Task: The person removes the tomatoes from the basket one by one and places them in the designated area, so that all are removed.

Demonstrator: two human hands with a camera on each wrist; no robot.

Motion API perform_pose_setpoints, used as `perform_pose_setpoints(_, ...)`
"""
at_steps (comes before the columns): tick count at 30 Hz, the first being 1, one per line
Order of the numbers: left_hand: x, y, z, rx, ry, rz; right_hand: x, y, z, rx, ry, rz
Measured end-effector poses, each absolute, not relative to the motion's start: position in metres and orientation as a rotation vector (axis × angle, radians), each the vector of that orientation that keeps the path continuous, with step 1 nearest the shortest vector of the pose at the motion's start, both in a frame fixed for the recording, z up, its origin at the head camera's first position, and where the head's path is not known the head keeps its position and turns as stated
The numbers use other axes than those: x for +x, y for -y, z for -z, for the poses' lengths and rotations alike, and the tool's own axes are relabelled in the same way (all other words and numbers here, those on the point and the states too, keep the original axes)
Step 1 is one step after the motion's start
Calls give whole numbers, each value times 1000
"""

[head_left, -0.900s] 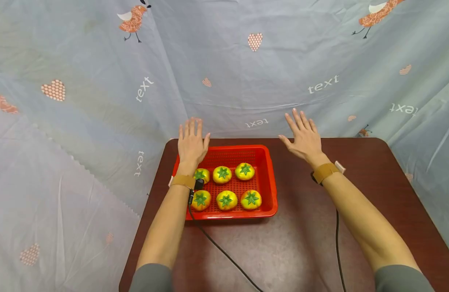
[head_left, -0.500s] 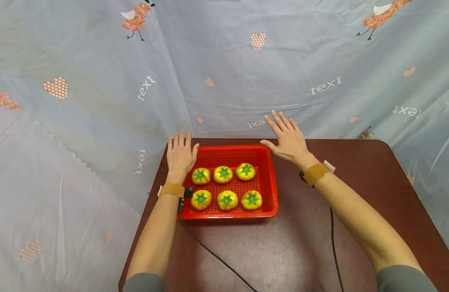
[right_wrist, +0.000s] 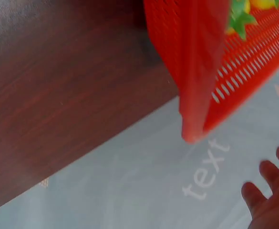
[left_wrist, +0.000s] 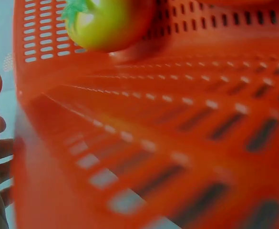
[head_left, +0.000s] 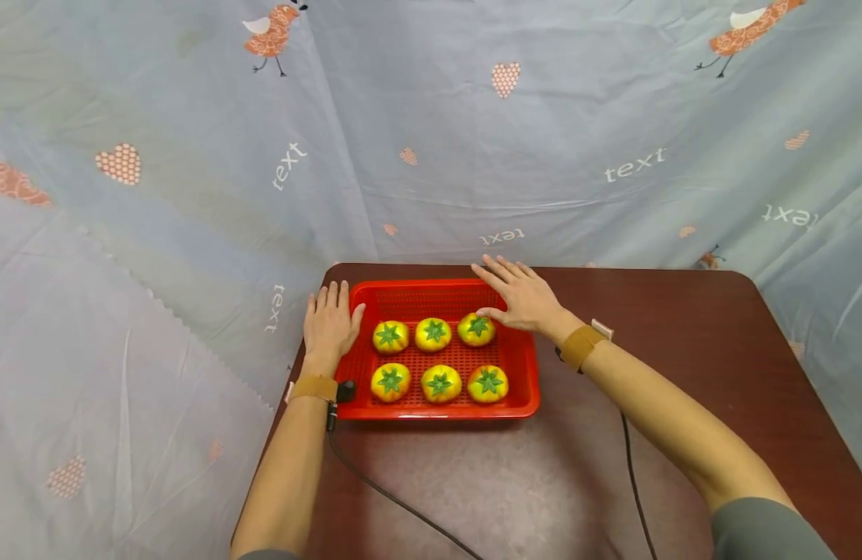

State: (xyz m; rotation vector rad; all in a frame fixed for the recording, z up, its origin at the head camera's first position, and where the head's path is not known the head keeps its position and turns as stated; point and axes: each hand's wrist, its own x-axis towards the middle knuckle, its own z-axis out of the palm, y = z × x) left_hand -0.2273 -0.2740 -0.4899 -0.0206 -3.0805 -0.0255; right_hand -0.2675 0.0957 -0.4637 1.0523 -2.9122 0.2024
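Note:
A red plastic basket (head_left: 527, 381) with slotted walls stands on the table, holding several yellow-orange tomato-like fruits (head_left: 441, 384) with green star-shaped tops, set in two rows. My left hand (head_left: 327, 327) is over the basket's left edge, fingers extended and thumb apart. Over the back right corner my right hand (head_left: 525, 299) is spread, its thumb in front of the rear right fruit (head_left: 476, 330). In the left wrist view, fingers (left_wrist: 5, 149) show outside the basket wall (left_wrist: 34, 157). The right wrist view has fingertips (right_wrist: 271, 171) apart from the basket corner (right_wrist: 194, 119). Neither hand grips anything.
The dark reddish-brown table (head_left: 669, 373) extends right and front of the basket. A grey-blue printed curtain (head_left: 445, 194) hangs behind and to the left. Black cables (head_left: 403, 502) run from both brown wrist straps (head_left: 583, 347) toward the front.
Both hands have come down toward the basket. The left hand has moved left to its left edge; the right hand has moved left from beside the basket to over its back right corner.

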Motion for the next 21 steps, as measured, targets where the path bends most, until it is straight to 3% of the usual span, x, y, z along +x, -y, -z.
perform_pose_setpoints(7,-221,282,498,-76,3126,102,-261,-88,480,1243,3023,-122)
perform_pose_setpoints(21,-222,281,502,-79,3136,140,-260,-75,508,1249,3155,-14)
